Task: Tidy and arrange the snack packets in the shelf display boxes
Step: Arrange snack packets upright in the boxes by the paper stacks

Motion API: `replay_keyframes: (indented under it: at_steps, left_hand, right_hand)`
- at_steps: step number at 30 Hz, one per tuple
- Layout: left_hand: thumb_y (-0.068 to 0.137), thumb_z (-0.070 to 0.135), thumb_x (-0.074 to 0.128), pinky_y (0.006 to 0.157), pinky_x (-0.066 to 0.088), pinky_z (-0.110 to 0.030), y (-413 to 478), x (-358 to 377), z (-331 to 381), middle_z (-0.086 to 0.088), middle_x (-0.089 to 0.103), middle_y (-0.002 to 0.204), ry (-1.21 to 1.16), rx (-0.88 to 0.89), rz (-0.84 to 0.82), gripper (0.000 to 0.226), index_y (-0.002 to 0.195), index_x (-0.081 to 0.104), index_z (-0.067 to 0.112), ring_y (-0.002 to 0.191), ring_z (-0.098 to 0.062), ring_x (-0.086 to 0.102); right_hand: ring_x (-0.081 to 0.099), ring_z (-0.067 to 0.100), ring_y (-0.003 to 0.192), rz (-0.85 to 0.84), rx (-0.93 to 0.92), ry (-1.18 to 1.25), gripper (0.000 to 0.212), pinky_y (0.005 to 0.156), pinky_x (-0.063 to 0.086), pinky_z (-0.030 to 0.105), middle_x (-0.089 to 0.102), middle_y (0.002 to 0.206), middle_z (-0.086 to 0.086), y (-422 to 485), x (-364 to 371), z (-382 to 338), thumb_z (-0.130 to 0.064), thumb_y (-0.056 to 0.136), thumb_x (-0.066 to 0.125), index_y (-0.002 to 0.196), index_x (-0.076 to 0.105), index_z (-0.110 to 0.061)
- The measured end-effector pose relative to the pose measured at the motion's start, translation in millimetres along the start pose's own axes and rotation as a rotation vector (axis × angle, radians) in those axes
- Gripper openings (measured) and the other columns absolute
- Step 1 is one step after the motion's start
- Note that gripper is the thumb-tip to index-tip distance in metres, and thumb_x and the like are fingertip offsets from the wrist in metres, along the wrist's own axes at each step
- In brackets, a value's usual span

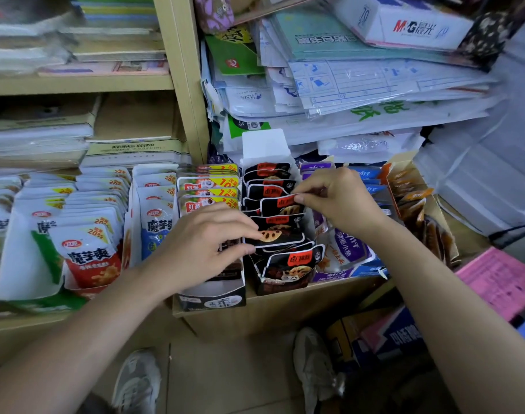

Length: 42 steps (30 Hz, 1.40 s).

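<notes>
Meanwhile right hand (338,201) pinches a red-labelled black packet (280,207); left hand (207,243) grips lower black packets (285,238); M&G box (404,28) above.

On my feed both arms come in bare all the way from the frame edge: left forearm (76,333) down to the left hand (201,249), right forearm (452,294) down to the right hand (341,201). Below, I'm seeing pale grey trainers, left shoe (137,380) and right shoe (315,366), lace-up, scuffed and dull. There's dark cloth (95,405) beside the left shoe, too blurred to tell more.
</notes>
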<state>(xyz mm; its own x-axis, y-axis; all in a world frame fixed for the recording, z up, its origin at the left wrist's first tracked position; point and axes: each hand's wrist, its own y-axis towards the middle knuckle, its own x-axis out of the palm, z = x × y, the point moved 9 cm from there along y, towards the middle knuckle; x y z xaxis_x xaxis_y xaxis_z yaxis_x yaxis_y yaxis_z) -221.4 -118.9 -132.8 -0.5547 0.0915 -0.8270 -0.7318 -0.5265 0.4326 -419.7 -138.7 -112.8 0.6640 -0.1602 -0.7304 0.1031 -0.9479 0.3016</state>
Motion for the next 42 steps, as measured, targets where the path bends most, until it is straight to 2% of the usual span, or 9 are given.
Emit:
replay_keyframes:
  at_steps: [6,11,17,22,25,29,33,38,42]
  left_hand:
    - [0.097,0.020,0.065,0.068,0.059,-0.038,3,-12,10,-0.001,0.077,0.092,0.074,0.127,0.189,0.022,0.110,0.078,0.007,0.080,-0.018,0.071]
    - [0.096,0.019,0.065,0.071,0.057,-0.026,7,-13,17,0.002,0.078,0.087,0.089,0.082,0.297,0.019,0.100,0.080,0.009,0.074,-0.014,0.073]
    - [0.094,0.035,0.064,0.057,0.055,-0.030,10,-8,5,0.010,0.074,0.074,0.020,-0.058,0.218,0.019,0.097,0.081,0.028,0.065,-0.007,0.067]
    - [0.088,0.052,0.062,0.060,0.053,-0.034,11,-7,-7,0.016,0.066,0.080,-0.063,-0.160,0.123,0.021,0.096,0.079,0.043,0.071,-0.003,0.061]
    - [0.088,0.047,0.065,0.066,0.052,-0.034,16,-16,-19,0.020,0.068,0.079,-0.139,-0.204,0.180,0.020,0.092,0.080,0.036,0.076,-0.004,0.061]
    - [0.087,0.040,0.074,0.069,0.047,-0.035,33,-19,-25,0.016,0.070,0.087,0.106,-0.159,0.119,0.018,0.101,0.080,0.030,0.084,-0.013,0.053]
    - [0.087,0.038,0.077,0.071,0.033,-0.030,48,-12,-16,0.016,0.069,0.077,0.282,-0.077,0.041,0.006,0.086,0.081,0.033,0.079,-0.012,0.044]
    - [0.092,0.030,0.071,0.060,0.041,-0.032,53,-8,-14,0.013,0.069,0.080,0.180,-0.060,0.087,0.011,0.087,0.080,0.027,0.082,-0.014,0.050]
    - [0.094,0.027,0.069,0.066,0.035,-0.029,58,-4,-11,0.010,0.069,0.083,0.109,-0.051,0.133,0.012,0.089,0.079,0.023,0.084,-0.013,0.046]
  right_hand:
    - [0.065,0.001,0.074,0.030,-0.058,0.053,0.006,0.070,0.048,0.011,0.067,0.077,-0.018,-2,0,-11,-0.010,0.085,0.078,0.090,0.080,-0.013]
    - [0.070,0.000,0.086,-0.031,-0.024,0.135,0.008,0.080,0.054,0.015,0.074,0.088,-0.017,-5,3,-16,-0.014,0.086,0.077,0.094,0.080,-0.015]
    - [0.068,0.002,0.087,-0.199,0.024,0.087,0.008,0.084,0.056,0.030,0.074,0.090,-0.012,-8,15,-19,-0.022,0.090,0.074,0.094,0.080,-0.018]
    - [0.062,0.004,0.081,-0.175,-0.064,-0.038,0.031,0.074,0.050,0.021,0.067,0.092,-0.011,-26,19,-31,-0.038,0.076,0.085,0.104,0.079,-0.025]
    - [0.061,0.000,0.080,-0.143,-0.081,-0.055,0.030,0.075,0.046,0.018,0.065,0.091,-0.012,-26,19,-31,-0.032,0.075,0.087,0.102,0.080,-0.022]
    - [0.061,0.001,0.081,-0.135,-0.092,-0.089,0.027,0.079,0.049,0.019,0.066,0.095,-0.010,-30,19,-30,-0.033,0.079,0.083,0.105,0.079,-0.023]
    - [0.062,0.000,0.078,-0.103,-0.159,-0.120,0.018,0.074,0.050,0.016,0.069,0.094,-0.008,-31,18,-33,-0.021,0.087,0.077,0.105,0.080,-0.021]
    - [0.063,0.001,0.078,-0.051,-0.186,-0.116,0.016,0.076,0.050,0.014,0.072,0.092,-0.005,-28,14,-35,-0.016,0.087,0.078,0.102,0.081,-0.018]
    - [0.068,0.003,0.081,-0.018,-0.185,-0.117,0.014,0.080,0.056,0.022,0.076,0.091,-0.004,-26,12,-34,-0.017,0.085,0.079,0.099,0.081,-0.018]
